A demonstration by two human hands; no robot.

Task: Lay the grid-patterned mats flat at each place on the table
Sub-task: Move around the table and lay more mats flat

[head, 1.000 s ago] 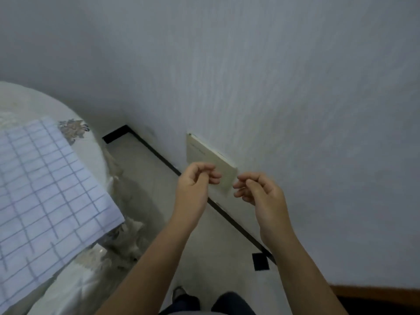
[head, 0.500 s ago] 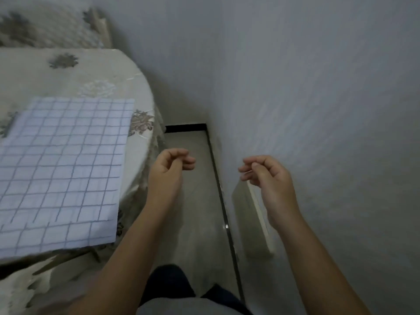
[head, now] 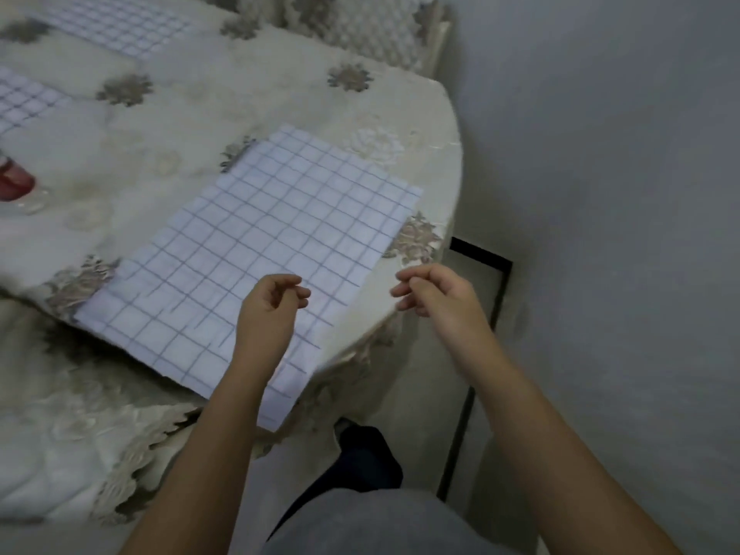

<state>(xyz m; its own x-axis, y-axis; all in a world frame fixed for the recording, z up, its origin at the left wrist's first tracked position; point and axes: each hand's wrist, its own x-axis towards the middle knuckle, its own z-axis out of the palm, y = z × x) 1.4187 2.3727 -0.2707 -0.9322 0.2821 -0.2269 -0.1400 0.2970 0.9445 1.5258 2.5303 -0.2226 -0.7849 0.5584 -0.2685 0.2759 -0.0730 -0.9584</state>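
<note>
The head view looks down on a table (head: 450, 126) covered with a cream tablecloth (head: 168, 126) patterned with flowers, its lace edge hanging over the near side. A grid mat (head: 256, 250) lies flat on the cloth at the near place, set at an angle, and its near corner sticks out past the table's rim. 2 more mats lie farther off: a second mat (head: 116, 24) at the far side of the table and a third mat (head: 22, 102) at the left edge of the picture, both only partly in view. A red object (head: 14, 184) sits at the left edge (too blurred to name).

The left hand (head: 268, 310) hovers above the near right part of the grid mat, fingers curled in loosely toward the thumb and holding nothing. The right hand (head: 434, 292) hangs beyond the mat's right edge, over the table's rim, with its fingers (head: 402, 290) likewise half curled and empty. Neither hand touches the mat. A grey wall (head: 600, 154) rises just to the right of the table, and the floor (head: 472, 338) shows in the gap between them.
</note>
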